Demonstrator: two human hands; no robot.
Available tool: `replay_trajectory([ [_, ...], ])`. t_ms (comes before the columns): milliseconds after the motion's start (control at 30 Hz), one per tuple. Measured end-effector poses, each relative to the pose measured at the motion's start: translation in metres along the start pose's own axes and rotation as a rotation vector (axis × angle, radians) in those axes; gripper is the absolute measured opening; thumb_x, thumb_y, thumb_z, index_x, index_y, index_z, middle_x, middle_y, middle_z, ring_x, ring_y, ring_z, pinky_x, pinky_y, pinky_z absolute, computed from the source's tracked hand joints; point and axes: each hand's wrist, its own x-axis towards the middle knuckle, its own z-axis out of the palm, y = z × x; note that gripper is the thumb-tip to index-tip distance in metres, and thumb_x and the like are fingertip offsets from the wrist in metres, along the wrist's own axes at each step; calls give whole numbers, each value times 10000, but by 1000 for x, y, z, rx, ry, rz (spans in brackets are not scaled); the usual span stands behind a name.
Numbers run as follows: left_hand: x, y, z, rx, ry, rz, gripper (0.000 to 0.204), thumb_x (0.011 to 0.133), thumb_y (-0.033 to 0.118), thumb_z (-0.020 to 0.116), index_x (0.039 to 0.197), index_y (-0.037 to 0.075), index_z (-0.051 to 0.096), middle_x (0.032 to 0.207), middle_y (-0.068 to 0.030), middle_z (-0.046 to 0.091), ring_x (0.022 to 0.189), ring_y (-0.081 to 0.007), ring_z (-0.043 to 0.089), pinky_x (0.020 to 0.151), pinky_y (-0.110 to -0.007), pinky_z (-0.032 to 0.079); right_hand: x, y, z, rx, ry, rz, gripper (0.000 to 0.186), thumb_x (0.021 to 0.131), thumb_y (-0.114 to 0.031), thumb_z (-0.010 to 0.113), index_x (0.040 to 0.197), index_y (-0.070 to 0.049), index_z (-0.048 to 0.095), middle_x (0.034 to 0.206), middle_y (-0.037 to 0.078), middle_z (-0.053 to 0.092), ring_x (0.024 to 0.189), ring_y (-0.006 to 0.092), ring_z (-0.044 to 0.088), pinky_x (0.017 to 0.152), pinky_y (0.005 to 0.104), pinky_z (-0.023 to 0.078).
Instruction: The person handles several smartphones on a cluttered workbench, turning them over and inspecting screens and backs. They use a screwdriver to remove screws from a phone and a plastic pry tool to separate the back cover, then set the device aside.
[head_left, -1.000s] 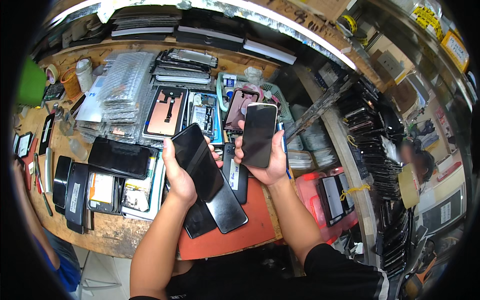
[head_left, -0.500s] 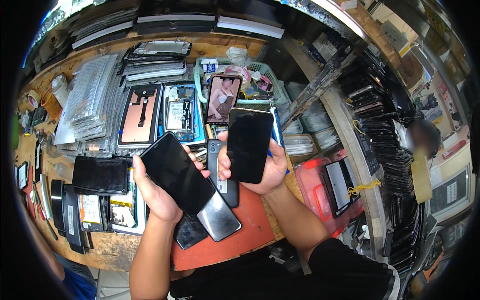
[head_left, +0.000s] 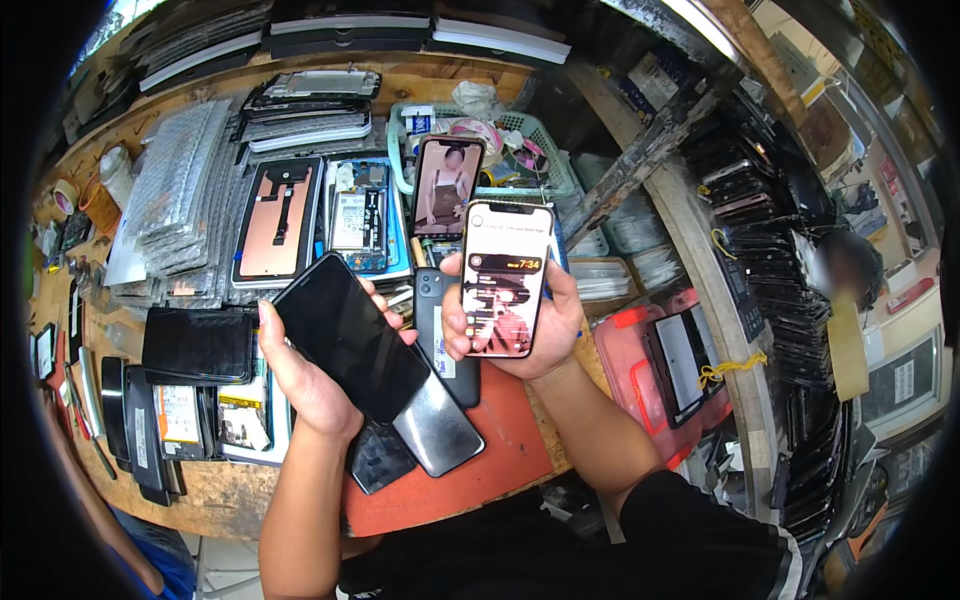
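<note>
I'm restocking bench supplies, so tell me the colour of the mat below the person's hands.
The mat is orange-red, best seen in the head view.

We wear a black short-sleeved T-shirt (head_left: 690,545) with a pale stripe (head_left: 791,553) on its right side; our forearms (head_left: 303,510), left hand (head_left: 315,390) and right hand (head_left: 552,338) are bare.

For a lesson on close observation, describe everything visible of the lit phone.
The lit phone is oblong with rounded corners, a glassy front, a narrow dark border and a notch at the top. Its screen shows a white band above a dark panel and a pinkish picture. It faces the camera from the right hand, fingers at its left edge and thumb by its right. It is right of the dark phone in the left hand; its back is hidden.
</note>
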Motion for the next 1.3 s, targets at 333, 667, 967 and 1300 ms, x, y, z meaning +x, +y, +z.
replay_trajectory([
  [333, 2, 1, -2, 6, -24, 22, 891, 1019, 815, 270, 1154, 23, 655, 975, -93, 695, 850, -248, 704, 801, -474, 616, -1, -1, 1, -85, 71, 25, 986, 994, -724, 391, 1527, 105, 426, 1037, 253, 640, 864, 334, 670, 794, 452, 527],
  [667, 3, 0, -3, 22, -31, 39, 884, 1033, 797, 258, 1162, 16, 653, 977, -99, 697, 852, -251, 707, 794, -471, 618, -1, -1, 2, -113, 65, 12, 992, 992, -722, 389, 1528, 112, 422, 1042, 255, 641, 856, 327, 673, 798, 447, 530],
  [967, 3, 0, -2, 20, -20, 38, 892, 1030, 803, 260, 1159, 13, 653, 976, -101, 698, 846, -251, 709, 789, -472, 622, -1, -1, 1, -125, 58, 19, 995, 992, -721, 388, 1533, 113, 414, 1060, 253, 635, 868, 328, 664, 816, 448, 522],
  [1300, 2, 1, -2, 2, -22, 19, 904, 1020, 818, 268, 1160, 14, 656, 985, -99, 701, 854, -250, 712, 800, -471, 626, -1, 2, -8, -124, 28, -73, 649, 1066, -431, 635, 1503, 10, 445, 1123, 115, 617, 935, 242, 657, 847, 399, 538],
])
